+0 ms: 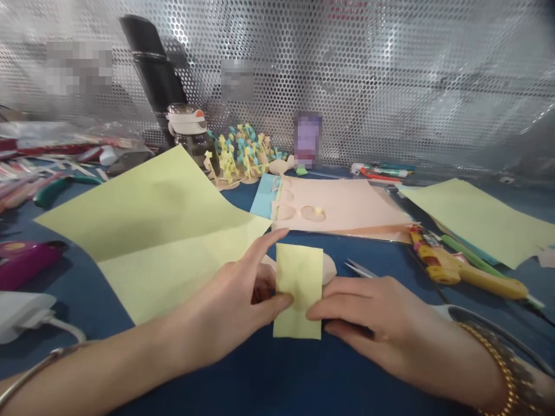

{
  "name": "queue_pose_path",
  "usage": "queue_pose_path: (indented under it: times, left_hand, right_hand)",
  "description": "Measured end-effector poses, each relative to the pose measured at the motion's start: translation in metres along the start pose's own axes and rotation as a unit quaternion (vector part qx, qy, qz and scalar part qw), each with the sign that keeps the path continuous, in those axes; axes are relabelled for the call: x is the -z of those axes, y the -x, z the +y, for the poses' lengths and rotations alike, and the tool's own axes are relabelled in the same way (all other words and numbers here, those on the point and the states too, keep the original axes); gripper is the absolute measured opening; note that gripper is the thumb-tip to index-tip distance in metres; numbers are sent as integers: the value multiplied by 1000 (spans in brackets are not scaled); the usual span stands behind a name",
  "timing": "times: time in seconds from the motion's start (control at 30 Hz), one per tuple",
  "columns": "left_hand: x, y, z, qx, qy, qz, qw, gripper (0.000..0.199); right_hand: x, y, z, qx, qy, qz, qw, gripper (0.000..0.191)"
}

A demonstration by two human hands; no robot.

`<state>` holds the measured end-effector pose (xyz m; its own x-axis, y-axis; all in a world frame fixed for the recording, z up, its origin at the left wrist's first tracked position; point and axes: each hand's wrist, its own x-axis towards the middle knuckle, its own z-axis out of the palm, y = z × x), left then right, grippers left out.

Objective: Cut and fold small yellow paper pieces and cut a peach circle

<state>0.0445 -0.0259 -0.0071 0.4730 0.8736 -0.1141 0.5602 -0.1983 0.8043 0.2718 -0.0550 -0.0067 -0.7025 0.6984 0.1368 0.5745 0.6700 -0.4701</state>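
A small yellow rectangle of paper (pixel 299 289) stands nearly upright in front of me, held between both hands. My left hand (pixel 236 300) pinches its left edge, thumb across the front, index finger raised, other fingers partly hidden behind. At the right edge, the fingers of my right hand (pixel 381 326) grip the same paper. A pale rounded piece (pixel 329 269) shows partly behind it. Scissors (pixel 361 268) point out past my right hand, their middle hidden by it. To the left lies a large bent yellow-green sheet (pixel 173 231), close to my left forearm.
Pink sheets (pixel 347 199) with glasses-shaped cutouts lie ahead. A yellow glue gun (pixel 468 271) and more yellow-green paper (pixel 485 214) are at right. Small paper stars on stems (pixel 243 153) and a lidded bottle (pixel 188 130) stand behind. A magenta tool (pixel 28 263) sits far left.
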Motion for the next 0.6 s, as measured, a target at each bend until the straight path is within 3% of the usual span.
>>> queue_pose_path:
  times: [0.23, 0.6]
  left_hand:
    - [1, 2, 3, -31, -49, 14, 998, 71]
    - [-2, 1, -5, -40, -44, 0, 998, 74]
  right_hand:
    - [-1, 2, -4, 32, 52, 57, 996, 12]
    - [-9, 0, -7, 34, 111, 21, 993, 16]
